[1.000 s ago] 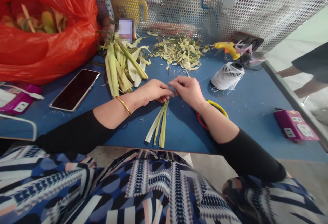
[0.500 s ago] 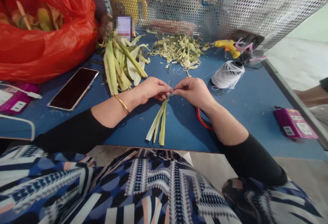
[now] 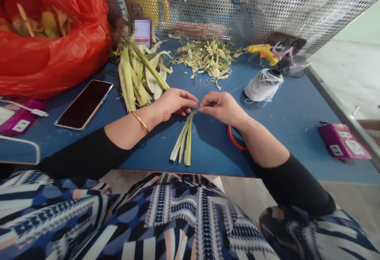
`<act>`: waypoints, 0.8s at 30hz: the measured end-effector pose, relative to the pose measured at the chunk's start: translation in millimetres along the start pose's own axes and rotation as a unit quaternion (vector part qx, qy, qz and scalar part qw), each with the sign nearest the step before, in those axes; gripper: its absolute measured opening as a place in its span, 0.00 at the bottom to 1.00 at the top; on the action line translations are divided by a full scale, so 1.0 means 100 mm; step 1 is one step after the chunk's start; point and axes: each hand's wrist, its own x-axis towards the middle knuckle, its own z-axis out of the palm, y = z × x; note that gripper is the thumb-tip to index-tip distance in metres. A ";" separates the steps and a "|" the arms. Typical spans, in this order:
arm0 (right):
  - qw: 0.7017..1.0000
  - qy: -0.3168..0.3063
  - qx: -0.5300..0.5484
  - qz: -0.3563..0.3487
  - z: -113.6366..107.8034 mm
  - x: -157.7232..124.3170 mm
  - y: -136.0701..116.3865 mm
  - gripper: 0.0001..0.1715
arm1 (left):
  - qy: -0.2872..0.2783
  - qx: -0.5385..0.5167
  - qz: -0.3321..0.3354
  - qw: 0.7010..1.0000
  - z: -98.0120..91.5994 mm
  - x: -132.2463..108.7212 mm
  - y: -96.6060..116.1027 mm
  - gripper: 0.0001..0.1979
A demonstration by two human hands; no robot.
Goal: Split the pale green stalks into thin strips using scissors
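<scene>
My left hand (image 3: pixel 179 103) pinches the top of a small bundle of pale green husk strips (image 3: pixel 187 139); their loose ends fan toward the table's front edge. My right hand (image 3: pixel 219 107) is closed at the fingertips just right of the bundle's top, close to my left fingertips. A fine white thread runs from the spool of thread (image 3: pixel 263 86) toward my right hand; its end between the fingers is too small to see clearly. Under my right wrist lies a red loop-shaped handle (image 3: pixel 234 139), the rest of it hidden by the arm.
Whole husks (image 3: pixel 129 79) and a heap of shredded husk strips (image 3: pixel 208 60) lie at the back. A red plastic bag (image 3: pixel 74 62) and a phone (image 3: pixel 84 104) are left. A yellow glue gun (image 3: pixel 264 52) and a purple packet (image 3: pixel 342 140) lie right. Perforated metal (image 3: pixel 297 6) borders the back.
My right hand has shifted slightly, its fingertips now a little apart from my left ones. The left hand keeps its hold on the strips. The view has moved slightly.
</scene>
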 end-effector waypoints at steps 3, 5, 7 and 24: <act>0.999 -0.008 0.047 0.018 0.02 0.01 0.03 0.06 | 0.006 0.014 0.018 1.000 0.01 -0.01 0.00 0.06; 0.994 0.035 0.101 0.034 0.05 0.03 0.05 0.04 | 0.008 0.027 0.039 0.999 0.01 -0.02 0.01 0.07; 0.983 0.069 0.162 0.045 0.10 0.04 0.06 0.07 | 0.010 0.046 0.063 0.997 0.01 -0.04 0.01 0.07; 0.993 0.036 0.104 0.047 0.20 0.06 0.13 0.10 | 0.117 0.434 0.317 0.835 0.02 -0.08 -0.07 0.08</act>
